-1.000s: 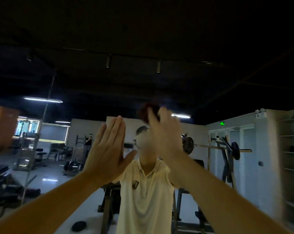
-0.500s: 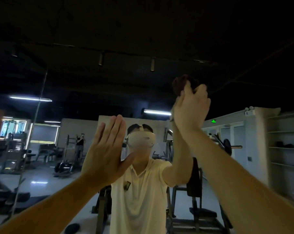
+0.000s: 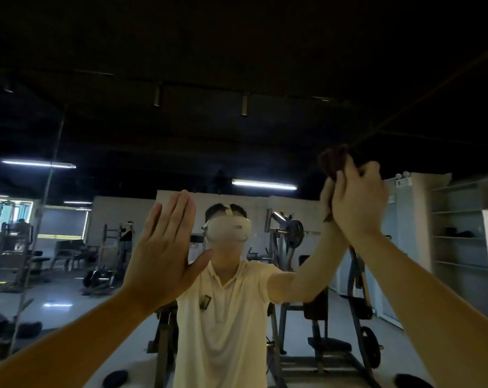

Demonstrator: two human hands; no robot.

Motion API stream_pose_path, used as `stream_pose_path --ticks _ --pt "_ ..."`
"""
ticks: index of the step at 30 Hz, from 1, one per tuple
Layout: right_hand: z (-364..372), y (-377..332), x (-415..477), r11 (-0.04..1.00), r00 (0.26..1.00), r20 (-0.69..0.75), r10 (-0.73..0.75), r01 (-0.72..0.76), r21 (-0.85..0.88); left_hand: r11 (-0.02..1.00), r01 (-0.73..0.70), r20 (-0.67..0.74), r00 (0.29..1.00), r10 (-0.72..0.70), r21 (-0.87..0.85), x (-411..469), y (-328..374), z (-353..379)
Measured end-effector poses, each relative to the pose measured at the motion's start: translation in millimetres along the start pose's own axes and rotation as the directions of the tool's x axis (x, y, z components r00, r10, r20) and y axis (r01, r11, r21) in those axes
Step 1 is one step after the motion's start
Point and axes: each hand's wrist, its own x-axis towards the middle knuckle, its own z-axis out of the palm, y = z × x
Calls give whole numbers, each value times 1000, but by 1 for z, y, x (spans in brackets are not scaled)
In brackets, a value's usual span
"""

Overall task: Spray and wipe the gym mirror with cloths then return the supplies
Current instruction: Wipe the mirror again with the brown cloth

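Your left hand (image 3: 164,247) lay flat and empty against the mirror (image 3: 237,152), fingers straight. Up and to its right, your right hand (image 3: 354,203) was bunched around a dark cloth (image 3: 333,163), pressing it to the mirror.

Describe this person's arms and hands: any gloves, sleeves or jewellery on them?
Both forearms are bare up to the picture's edge, with no sleeves on them. The left hand and right hand wear no gloves, and no rings, watch or wristband show. In the mirror, the reflection shows a cream short-sleeved polo shirt, with sleeves that end above the elbow.
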Motion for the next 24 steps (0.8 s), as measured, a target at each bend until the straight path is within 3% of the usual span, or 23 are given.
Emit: stream_pose_path --ticks 3,6,10,13,15,17,20,24 --pt "10 -28 -1 973 973 -44 225 -222 72 1000 9 5 1000 -9 9 0 1 1" --pt "11 -88 -10 966 970 -47 237 -230 118 1000 10 6 1000 -10 19 0 1 3" --pt "2 -169 -46 955 994 79 -79 53 291 999 7 16 1000 -8 40 0 2 1" --pt "7 -183 -70 910 926 104 -364 329 251 999 1 11 1000 -1 36 -1 2 -2" --pt "8 -154 -65 876 880 98 -466 442 192 1000 -2 -1 1000 2 21 -2 2 -3" --pt "1 -109 -57 909 912 84 -401 385 157 1000 5 -10 1000 -4 18 -2 3 -4" --pt "-4 -32 -42 982 986 104 -132 116 146 999 28 -4 1000 -28 28 -4 5 -3" --pt "1 18 -38 976 978 -7 210 -209 62 998 54 17 998 -55 18 -5 8 0"
